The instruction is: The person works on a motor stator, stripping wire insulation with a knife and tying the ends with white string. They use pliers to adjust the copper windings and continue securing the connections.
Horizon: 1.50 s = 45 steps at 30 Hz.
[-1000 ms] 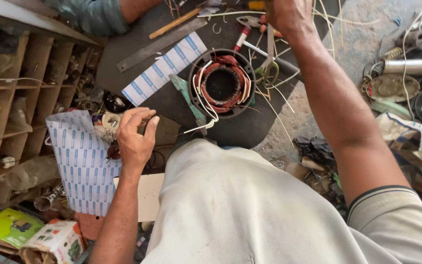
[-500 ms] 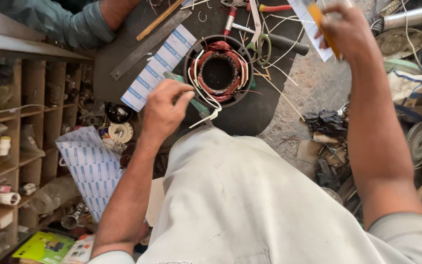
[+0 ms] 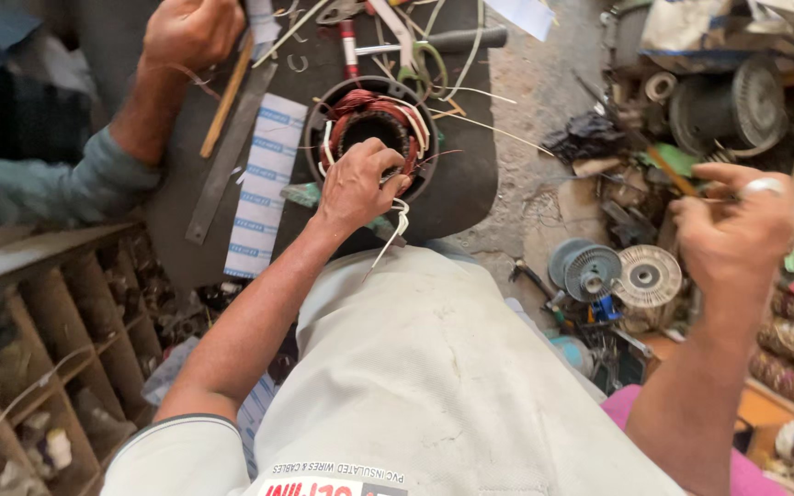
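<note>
At the dark work board's (image 3: 186, 257) far left corner, a co-worker's hand (image 3: 190, 32) was closed. Mid-board, your left hand (image 3: 357, 188) gripped the motor stator's (image 3: 374, 129) near rim. Off the right edge, your right hand (image 3: 737, 230) pinched a thin stick (image 3: 668, 170).

The person wore a pale grey shirt (image 3: 434, 367) with short, dark-edged sleeves and a printed patch at its lower edge; a silver ring (image 3: 765, 186) sat on the right hand (image 3: 732, 234).

Head camera, looking steeply down, close range
</note>
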{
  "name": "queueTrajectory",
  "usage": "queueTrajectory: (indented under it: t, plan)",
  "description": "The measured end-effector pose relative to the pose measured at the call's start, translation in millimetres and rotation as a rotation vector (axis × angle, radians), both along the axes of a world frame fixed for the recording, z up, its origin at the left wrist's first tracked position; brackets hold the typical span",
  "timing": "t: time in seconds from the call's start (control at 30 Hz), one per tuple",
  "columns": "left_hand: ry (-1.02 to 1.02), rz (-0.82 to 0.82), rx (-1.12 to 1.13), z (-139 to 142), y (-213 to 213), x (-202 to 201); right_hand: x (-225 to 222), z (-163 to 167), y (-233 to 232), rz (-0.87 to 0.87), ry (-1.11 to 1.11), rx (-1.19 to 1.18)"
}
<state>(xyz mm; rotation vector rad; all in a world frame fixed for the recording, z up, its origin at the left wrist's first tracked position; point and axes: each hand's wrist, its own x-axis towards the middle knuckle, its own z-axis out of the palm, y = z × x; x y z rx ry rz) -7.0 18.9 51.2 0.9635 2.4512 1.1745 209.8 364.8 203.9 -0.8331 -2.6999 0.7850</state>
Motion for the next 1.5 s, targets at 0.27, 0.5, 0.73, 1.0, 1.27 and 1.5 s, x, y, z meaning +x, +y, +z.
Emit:
queueTrajectory:
  t: [0.27, 0.5, 0.73, 1.0, 1.27, 1.5]
  plan:
    - [-0.012, -0.029, 0.05, -18.7, 14.6, 5.7, 97.1, 91.4, -26.9, -0.323, 0.036, -0.187]
    - [-0.073, -0.042, 0.149, -23.7, 10.1, 8.8, 147.0, 87.1, -4.5, -0.402, -0.085, -0.064]
    - [0.022, -0.18, 0.225, -18.9, -14.0, 13.3, 61.7, 11.7, 27.5, -0.195, 0.45, -0.477]
    - [-0.049, -0.157, 0.235, -24.9, -13.8, 11.9, -62.0, -118.7, -89.2, 0.424, 0.097, -0.295]
    - [0.028, -0.06, 0.206, -25.9, -13.2, 23.2, -103.9, -162.2, -127.7, 0.733, 0.182, -0.104]
    - [0.027, -0.051, 0.188, -28.0, -13.9, 23.6, -117.2, -179.8, -136.9, 0.887, 0.327, -0.008]
